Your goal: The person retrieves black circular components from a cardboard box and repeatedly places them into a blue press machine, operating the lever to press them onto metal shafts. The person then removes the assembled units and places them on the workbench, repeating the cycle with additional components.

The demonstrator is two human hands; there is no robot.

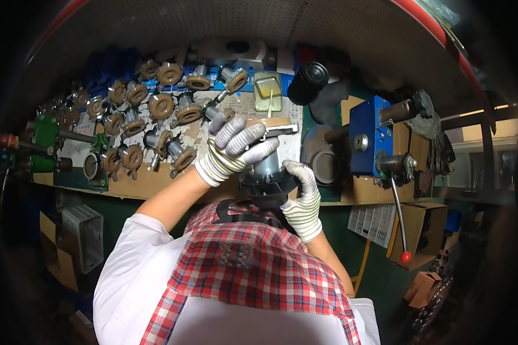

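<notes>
Both my hands wear striped, light-coloured knit gloves. Between them, in front of my chest, is a small motor assembly [267,165] with a silver cylindrical body, a brown flange at its upper end and a black finned wheel [265,185] at its lower end. My left hand [233,150] closes around the flanged upper end. On the right side, my right hand [304,202] grips the black wheel, thumb and fingers curled at its edge. Just beyond the assembly, a shallow metal tray [276,104] holds yellowish liquid, with a pale stick lying in it.
Several similar motor assemblies with brown flanges [161,106] cover the bench's left half. A green press [45,141] stands at far left. To the right is a blue press [367,138] with a red-knobbed lever [406,257]. Cardboard boxes [426,233] sit below the bench.
</notes>
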